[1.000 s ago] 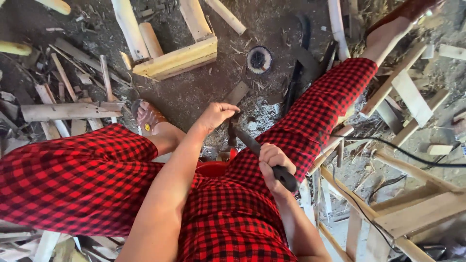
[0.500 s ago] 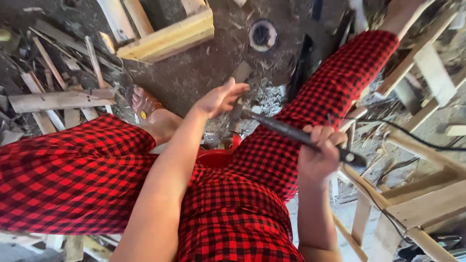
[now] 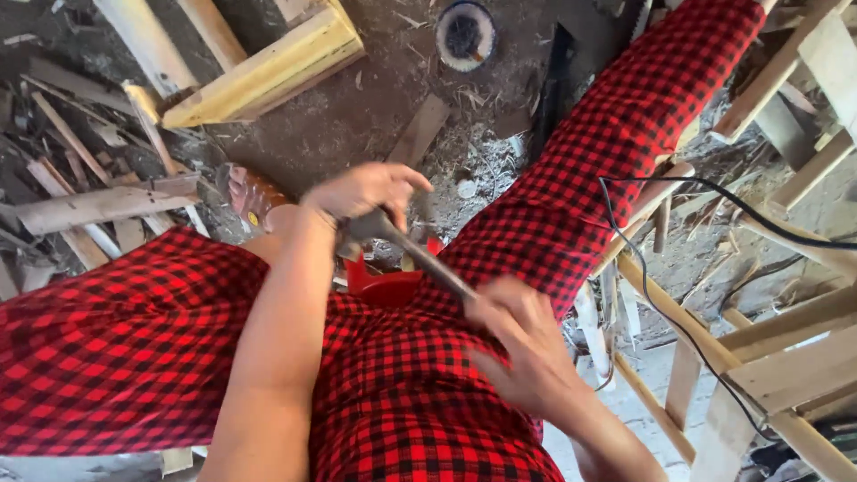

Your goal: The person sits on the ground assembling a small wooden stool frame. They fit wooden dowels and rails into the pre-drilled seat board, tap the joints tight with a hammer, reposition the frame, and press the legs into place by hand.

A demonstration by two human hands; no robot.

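Seated on a red stool (image 3: pixel 386 287), legs in red checked cloth spread wide. A dark tool (image 3: pixel 406 248), long and thin, held across the lap between both hands: left hand (image 3: pixel 366 192) at its far end, fingers curled loosely over the head, thumb side toward the dirt; right hand (image 3: pixel 527 344) wrapped tight round the near handle, fingers pressed together. Blurred here, so exact grip on the head hard to tell. Nothing pinned under the tool, no workpiece in the lap; tool merely gripped at both ends, not set against any wood. Work on the wood seemingly not begun, all of it left.

Room: bare dirt floor (image 3: pixel 357 125) ahead between the legs, littered with shavings and a small plank (image 3: pixel 420 129). Far left, a pale wood frame (image 3: pixel 268 71) and loose sticks (image 3: pixel 98 201). Far middle, a round dish (image 3: pixel 465 36). Right side crowded: wooden ladder-like frames (image 3: pixel 759 357) just beside the right leg, a black cable (image 3: pixel 678 259) draped over them, near the right elbow. Best open space straight ahead; little clearance to the right.
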